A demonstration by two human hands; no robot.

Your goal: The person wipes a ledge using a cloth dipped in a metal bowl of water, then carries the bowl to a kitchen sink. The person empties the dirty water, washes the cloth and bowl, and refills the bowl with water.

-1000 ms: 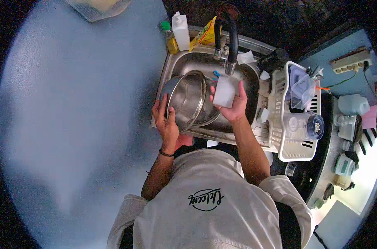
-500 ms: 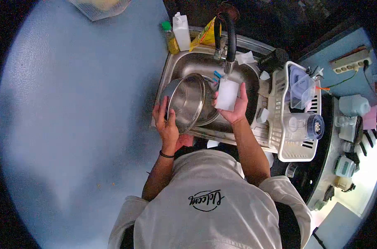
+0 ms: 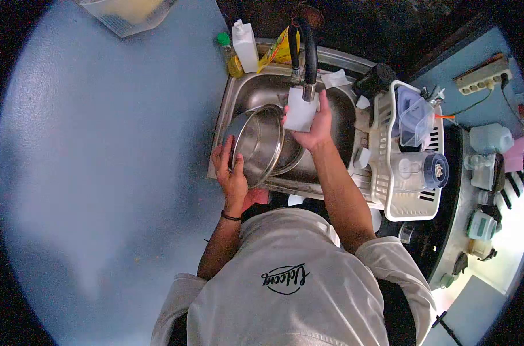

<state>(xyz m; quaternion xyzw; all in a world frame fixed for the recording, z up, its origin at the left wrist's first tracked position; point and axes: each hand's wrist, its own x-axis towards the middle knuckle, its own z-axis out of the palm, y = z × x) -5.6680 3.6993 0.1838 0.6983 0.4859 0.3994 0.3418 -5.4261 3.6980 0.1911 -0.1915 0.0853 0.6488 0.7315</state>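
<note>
My left hand [image 3: 231, 175] is closed on the near-left rim of a shiny steel bowl [image 3: 259, 144], tilted on its side over the sink [image 3: 343, 147]. Another round metal rim [image 3: 294, 166] shows partly behind the bowl in the basin. Lying across the palm and fingers of my right hand [image 3: 318, 128] is a white rectangular sponge [image 3: 300, 115], held just under the end of the black faucet [image 3: 309, 63]. The spout hides the sponge's upper right corner. I cannot make out whether water runs.
A white dish rack [image 3: 414, 212] with containers stands right of the sink. Behind the sink's left corner are a green-capped bottle [image 3: 234, 63], a white bottle [image 3: 245, 46] and a yellow packet [image 3: 280, 49]. White pieces [image 3: 362, 157] lie along the right ledge. A blue surface [image 3: 118, 150] extends left.
My right hand has moved up and left with the sponge, bringing it beneath the spout. My left hand and the bowl stay nearly in place. The view has shifted slightly.
</note>
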